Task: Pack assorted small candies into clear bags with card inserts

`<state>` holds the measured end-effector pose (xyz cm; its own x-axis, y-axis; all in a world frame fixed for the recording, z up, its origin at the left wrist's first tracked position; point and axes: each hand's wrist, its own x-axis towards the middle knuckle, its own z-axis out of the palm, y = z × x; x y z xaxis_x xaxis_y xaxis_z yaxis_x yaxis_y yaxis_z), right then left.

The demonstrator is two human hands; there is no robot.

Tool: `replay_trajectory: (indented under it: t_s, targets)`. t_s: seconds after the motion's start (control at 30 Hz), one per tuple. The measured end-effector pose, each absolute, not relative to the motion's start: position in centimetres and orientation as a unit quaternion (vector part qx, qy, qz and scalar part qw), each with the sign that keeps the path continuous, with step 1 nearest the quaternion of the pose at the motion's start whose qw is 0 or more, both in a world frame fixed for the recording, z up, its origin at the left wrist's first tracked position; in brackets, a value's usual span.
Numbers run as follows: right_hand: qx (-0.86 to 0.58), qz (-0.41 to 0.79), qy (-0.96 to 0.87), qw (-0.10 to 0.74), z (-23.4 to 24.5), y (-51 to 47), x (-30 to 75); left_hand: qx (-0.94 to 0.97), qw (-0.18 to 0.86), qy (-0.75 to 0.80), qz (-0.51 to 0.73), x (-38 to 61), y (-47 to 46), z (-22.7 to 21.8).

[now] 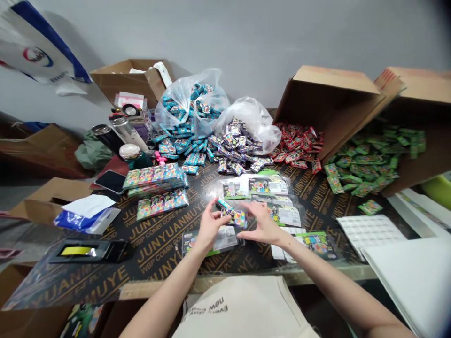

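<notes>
Gold-lettered black bench [155,251] by grey wall [246,37] is carrying colourful packet heaps [235,144], left fingers [210,209] pinching shiny packets [238,218], right fingers [259,211] spreading.

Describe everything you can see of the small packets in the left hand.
The packets look like glossy plastic, brightly printed, with blue, purple and orange showing. Their exact number is unclear. The left hand grips them, one slanting, above the table; the right hand, open, curves beside them, contact uncertain.

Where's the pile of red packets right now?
In the head view, the red packets lie right of centre toward the back, at the mouth of an open carton, just right of the purple packets.
</notes>
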<state>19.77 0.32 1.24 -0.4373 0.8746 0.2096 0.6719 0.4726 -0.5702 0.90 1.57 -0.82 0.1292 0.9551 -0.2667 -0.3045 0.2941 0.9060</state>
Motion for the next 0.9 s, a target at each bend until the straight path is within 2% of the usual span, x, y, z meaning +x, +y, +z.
replay_trajectory:
  t_s: [0.07, 0.2, 0.33, 0.4, 0.53, 0.63, 0.9]
  targets:
    - [-0.459, 0.234, -0.826, 0.229, 1.4, -0.2, 20.4, 0.366, 0.653, 0.458, 0.479, 0.5, 1.6, -0.7]
    - [-0.44, 0.216, -0.824, 0.283, 1.7, -0.9, 20.3, 0.37, 0.675, 0.46, 0.442, 0.9, 1.3, -0.4]
    - [-0.379, 0.203, -0.856, 0.289, 0.9, -0.8, 19.8, 0.417, 0.668, 0.472, 0.395, 1.3, 0.5, -0.9]
    - [-0.39, 0.188, -0.851, 0.299, -0.2, -0.4, 20.4, 0.518, 0.605, 0.485, 0.362, 0.6, 0.0, -1.6]
    - [-0.437, 0.162, -0.834, 0.296, -2.8, -0.2, 22.3, 0.782, 0.353, 0.466, 0.218, -2.1, -0.7, -3.5]
    - [-0.436, 0.176, -0.839, 0.273, -4.2, -0.6, 22.8, 0.833, 0.262, 0.461, 0.159, -3.1, -1.0, -4.8]
    - [-0.381, 0.25, -0.849, 0.268, -4.2, -0.5, 22.4, 0.826, 0.301, 0.434, 0.197, -2.6, -0.3, -5.1]
